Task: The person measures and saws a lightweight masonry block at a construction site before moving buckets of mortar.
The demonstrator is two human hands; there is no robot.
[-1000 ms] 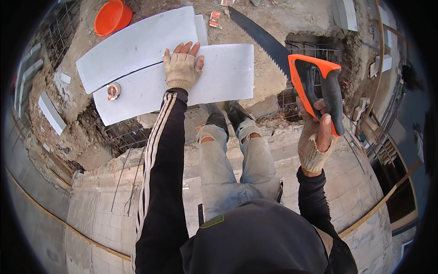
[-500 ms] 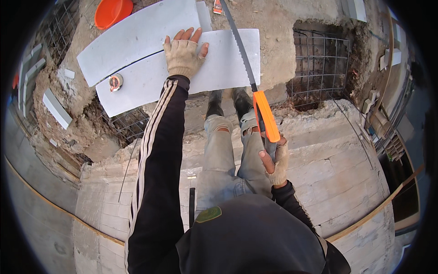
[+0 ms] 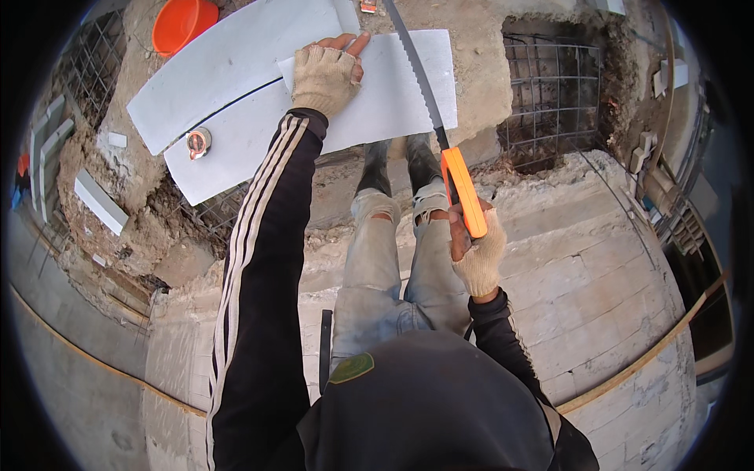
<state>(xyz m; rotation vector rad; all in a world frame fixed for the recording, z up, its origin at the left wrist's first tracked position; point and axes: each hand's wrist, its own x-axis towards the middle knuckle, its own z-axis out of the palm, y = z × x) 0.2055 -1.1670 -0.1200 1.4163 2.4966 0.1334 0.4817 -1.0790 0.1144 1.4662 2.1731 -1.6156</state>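
My left hand (image 3: 328,74), in a knitted fingerless glove, rests with its fingers out on a white foam board (image 3: 397,90). A second white board (image 3: 228,55) lies alongside, with a dark gap between them. A small round tape measure (image 3: 199,143) sits on the near board's left part. My right hand (image 3: 479,247), gloved alike, is closed round the orange handle of a hand saw (image 3: 462,188). The saw's toothed blade (image 3: 424,86) stands edge-up in the view, over the right part of the boards; whether it touches them I cannot tell.
An orange bucket (image 3: 181,23) is at the far left, and a small orange packet (image 3: 368,5) at the back. Pits with rebar mesh (image 3: 550,94) break the rough concrete. Small white offcuts (image 3: 98,200) lie at the left. My legs (image 3: 369,259) are below the boards.
The saw has swung from broadside at the right to edge-on over the boards, and my right hand has moved left with it. My left hand has shifted a little farther forward on the board.
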